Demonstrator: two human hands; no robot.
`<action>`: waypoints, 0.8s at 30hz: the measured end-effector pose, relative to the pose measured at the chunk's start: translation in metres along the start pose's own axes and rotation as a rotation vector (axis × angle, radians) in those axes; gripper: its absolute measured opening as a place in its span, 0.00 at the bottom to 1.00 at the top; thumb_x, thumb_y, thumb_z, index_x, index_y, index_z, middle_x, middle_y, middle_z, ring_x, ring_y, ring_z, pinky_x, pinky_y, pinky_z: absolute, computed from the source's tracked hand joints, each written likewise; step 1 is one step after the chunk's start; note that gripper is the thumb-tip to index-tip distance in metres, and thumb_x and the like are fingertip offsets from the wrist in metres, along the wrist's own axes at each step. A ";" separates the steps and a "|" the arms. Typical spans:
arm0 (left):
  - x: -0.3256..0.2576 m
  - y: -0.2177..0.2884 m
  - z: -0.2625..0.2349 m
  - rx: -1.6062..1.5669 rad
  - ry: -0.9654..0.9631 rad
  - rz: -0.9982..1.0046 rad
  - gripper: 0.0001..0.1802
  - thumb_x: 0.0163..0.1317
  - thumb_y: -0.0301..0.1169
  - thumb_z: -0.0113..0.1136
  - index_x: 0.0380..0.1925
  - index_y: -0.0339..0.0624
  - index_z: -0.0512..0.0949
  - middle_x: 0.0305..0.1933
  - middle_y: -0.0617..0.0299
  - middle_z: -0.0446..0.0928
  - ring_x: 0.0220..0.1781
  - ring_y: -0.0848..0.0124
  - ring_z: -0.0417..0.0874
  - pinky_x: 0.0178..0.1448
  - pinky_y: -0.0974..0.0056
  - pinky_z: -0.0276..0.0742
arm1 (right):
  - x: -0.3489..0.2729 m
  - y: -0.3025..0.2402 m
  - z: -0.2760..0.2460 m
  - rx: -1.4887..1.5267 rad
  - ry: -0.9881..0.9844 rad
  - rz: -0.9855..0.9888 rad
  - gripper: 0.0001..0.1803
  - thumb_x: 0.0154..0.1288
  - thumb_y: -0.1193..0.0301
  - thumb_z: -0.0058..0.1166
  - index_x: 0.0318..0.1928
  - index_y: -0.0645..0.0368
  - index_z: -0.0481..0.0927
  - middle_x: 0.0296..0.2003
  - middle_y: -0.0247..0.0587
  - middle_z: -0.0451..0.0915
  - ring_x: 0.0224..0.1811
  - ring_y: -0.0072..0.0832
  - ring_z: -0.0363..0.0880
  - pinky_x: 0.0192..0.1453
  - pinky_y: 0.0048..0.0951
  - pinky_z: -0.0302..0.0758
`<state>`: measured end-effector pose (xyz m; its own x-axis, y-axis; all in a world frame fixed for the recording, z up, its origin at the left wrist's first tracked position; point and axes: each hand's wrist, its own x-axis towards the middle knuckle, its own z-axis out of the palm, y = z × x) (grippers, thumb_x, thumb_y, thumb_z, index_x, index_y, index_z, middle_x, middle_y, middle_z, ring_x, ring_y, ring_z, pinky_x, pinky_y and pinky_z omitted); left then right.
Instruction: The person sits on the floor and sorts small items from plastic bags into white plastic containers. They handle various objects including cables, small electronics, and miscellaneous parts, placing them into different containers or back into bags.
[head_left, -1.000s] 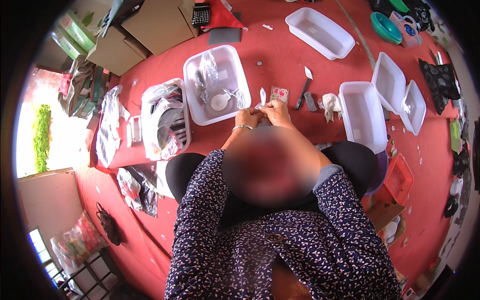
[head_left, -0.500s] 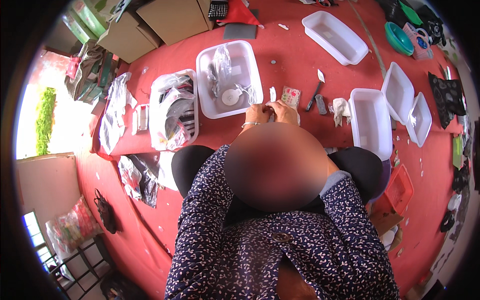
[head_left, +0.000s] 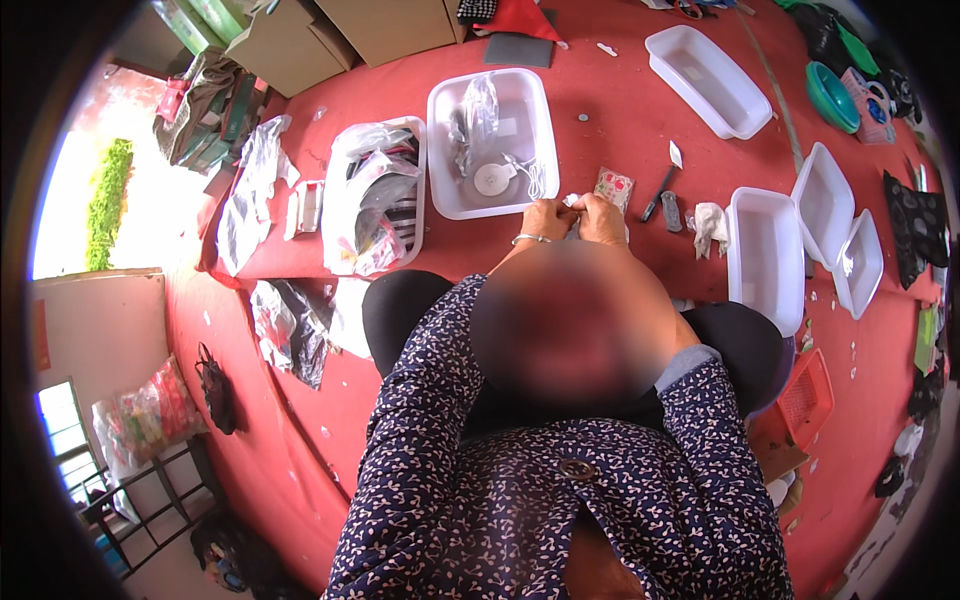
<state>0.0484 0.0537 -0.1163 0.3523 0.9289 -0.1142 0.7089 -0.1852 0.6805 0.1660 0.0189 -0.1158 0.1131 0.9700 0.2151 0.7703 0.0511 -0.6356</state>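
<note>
My left hand (head_left: 547, 220), with a bracelet at its wrist, and my right hand (head_left: 602, 218) are close together just past my knees. Fingers of both are closed around a small white thing (head_left: 572, 200), too small and too covered to name. Beyond my right hand lies a flat pad with a red and green print (head_left: 614, 185). Ahead and to the left stands a white plastic tub (head_left: 436, 150), holding a round white disc with a cord (head_left: 492, 180) and a clear plastic bag (head_left: 481, 105). A blurred patch hides my forearms.
Left of the tub, another white tub (head_left: 332, 215) is full of dark, plastic-wrapped goods. To the right lie a black pen-like tool (head_left: 659, 193), a grey block (head_left: 671, 211) and a crumpled white cloth (head_left: 711, 228). Several white tubs (head_left: 766, 310) stand farther right. Cardboard boxes (head_left: 390, 25) line the back.
The whole view has shifted, moving the scene rightward. The white thing stood up longer above my fingers before; now only a small piece shows between them. Both hands stay together.
</note>
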 end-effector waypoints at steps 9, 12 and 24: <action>-0.003 0.009 -0.011 -0.100 0.021 -0.063 0.13 0.45 0.39 0.61 0.26 0.42 0.80 0.23 0.53 0.78 0.28 0.63 0.80 0.34 0.62 0.73 | 0.008 0.025 0.002 0.473 -0.094 0.278 0.08 0.40 0.81 0.48 0.27 0.63 0.76 0.23 0.45 0.78 0.27 0.32 0.77 0.32 0.28 0.72; -0.003 0.012 -0.010 -0.155 0.003 -0.087 0.10 0.44 0.35 0.62 0.26 0.41 0.80 0.22 0.58 0.78 0.26 0.69 0.80 0.33 0.67 0.73 | 0.008 0.028 -0.005 0.639 -0.173 0.379 0.08 0.39 0.83 0.49 0.26 0.65 0.75 0.23 0.42 0.77 0.27 0.28 0.76 0.32 0.27 0.72; 0.004 0.004 -0.012 -0.456 -0.400 -0.189 0.10 0.50 0.30 0.58 0.31 0.38 0.77 0.21 0.65 0.75 0.19 0.81 0.71 0.24 0.74 0.67 | 0.013 0.013 -0.045 0.904 -0.453 0.638 0.10 0.37 0.81 0.51 0.27 0.65 0.75 0.22 0.34 0.74 0.25 0.24 0.71 0.30 0.23 0.69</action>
<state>0.0457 0.0603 -0.1051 0.5106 0.7239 -0.4640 0.4805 0.2073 0.8521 0.2061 0.0210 -0.0878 -0.0570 0.8675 -0.4942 -0.0851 -0.4974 -0.8633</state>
